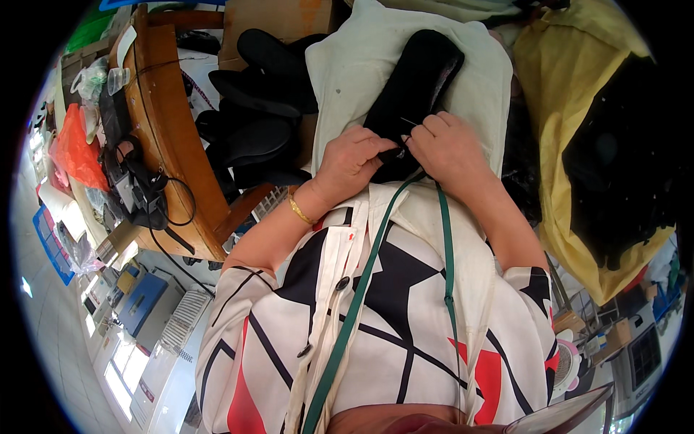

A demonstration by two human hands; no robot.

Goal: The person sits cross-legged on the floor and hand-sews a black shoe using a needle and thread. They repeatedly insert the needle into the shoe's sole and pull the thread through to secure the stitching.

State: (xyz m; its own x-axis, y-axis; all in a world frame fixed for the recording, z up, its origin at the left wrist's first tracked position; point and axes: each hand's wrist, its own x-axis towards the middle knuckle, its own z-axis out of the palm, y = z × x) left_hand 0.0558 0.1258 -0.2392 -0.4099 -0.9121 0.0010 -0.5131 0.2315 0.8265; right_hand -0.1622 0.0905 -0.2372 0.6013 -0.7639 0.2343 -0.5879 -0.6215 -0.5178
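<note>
A long black shoe [413, 83] lies sole-like and slanting across the white cloth [338, 90] over my lap, its near end between my hands. My left hand [350, 160] is closed, with thumb and fingers pinching the shoe's near edge. Close beside it, my right hand [446, 148] is closed in a pinch at the same edge. A thin, bright needle [408, 121] sticks out by its fingers. The fingertips hide most of the spot they work on, and no thread can be made out.
Several black shoes [253, 141] are piled on the left beside a cardboard box [267, 18]. Further left stands a wooden table [170, 137] with cables and an orange plastic bag [78, 148]. On the right, a yellow sack [553, 145] holds black pieces. Green straps [361, 278] hang down my front.
</note>
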